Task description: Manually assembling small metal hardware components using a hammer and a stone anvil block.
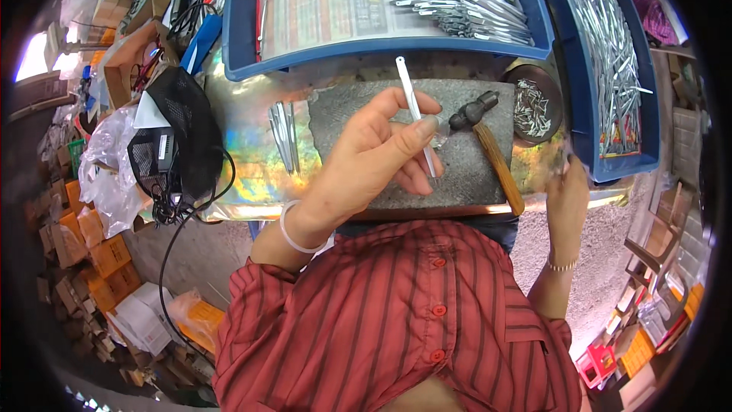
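My left hand [374, 145] is raised over a grey stone slab [351, 103], its thumb and fingers closed on a slim silver metal strip [407, 88]. The strip tilts slightly, with a small hole in its far, rounded end. A hammer [499, 168] with a dark head and wooden handle lies on the slab, right of that hand. Beyond the slab's right edge stands a round dark dish [557, 95] of small metal pins [531, 111]. My right hand [568, 187] is just nearer than the dish, by the table's front right. Its fingertips are blurred, and I cannot make out whether they hold anything.
Several silver strips [284, 137] lie left of the slab. A blue tray [328, 55] at the back holds a heap of strips [473, 0]; another blue tray [648, 133] at the right is full. A black mesh bag [179, 126] with a cable sits at the left edge.
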Available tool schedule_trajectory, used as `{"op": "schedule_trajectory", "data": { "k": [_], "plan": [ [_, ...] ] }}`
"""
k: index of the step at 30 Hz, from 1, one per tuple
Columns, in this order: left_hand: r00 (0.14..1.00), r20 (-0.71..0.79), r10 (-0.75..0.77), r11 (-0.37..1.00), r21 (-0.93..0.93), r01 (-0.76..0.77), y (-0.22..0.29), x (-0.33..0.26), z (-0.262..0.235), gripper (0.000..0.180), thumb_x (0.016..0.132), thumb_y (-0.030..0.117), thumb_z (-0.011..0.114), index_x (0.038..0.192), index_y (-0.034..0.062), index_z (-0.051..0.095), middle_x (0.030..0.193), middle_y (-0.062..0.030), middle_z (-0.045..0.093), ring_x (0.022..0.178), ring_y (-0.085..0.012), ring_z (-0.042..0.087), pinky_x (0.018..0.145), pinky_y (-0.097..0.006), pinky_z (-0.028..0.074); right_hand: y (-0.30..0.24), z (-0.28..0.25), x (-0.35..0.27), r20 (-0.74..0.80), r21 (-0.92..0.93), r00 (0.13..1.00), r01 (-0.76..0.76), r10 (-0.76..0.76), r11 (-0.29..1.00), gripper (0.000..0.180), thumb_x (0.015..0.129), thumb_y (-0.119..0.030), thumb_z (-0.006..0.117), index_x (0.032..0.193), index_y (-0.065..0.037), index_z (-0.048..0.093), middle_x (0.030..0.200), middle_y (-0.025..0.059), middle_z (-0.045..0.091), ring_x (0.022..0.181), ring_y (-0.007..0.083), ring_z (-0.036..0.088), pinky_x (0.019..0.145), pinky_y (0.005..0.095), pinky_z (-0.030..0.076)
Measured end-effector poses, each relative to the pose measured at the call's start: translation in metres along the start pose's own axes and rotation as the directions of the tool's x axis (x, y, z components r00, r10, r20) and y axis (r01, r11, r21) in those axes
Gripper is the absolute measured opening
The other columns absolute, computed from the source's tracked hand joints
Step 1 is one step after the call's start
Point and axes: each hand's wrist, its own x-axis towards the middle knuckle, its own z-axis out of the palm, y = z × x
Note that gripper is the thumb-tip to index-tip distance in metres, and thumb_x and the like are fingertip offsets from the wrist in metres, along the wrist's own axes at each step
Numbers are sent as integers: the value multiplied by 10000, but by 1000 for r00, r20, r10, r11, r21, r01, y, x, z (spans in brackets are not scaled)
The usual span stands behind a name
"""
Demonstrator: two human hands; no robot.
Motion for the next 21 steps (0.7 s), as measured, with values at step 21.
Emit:
{"op": "schedule_trajectory", "data": {
  "k": [21],
  "plan": [
    [840, 201, 505, 669, 524, -527, -22, -34, -12, 201, 911, 130, 516, 1007, -25, 600, 777, -73, 614, 734, -107, 596, 638, -208, 458, -154, -65, 9, 209, 964, 834, -87, -510, 252, 95, 874, -46, 542, 927, 22, 581, 755, 50, 575, 580, 78, 558, 515, 196, 436]
  ]
}}
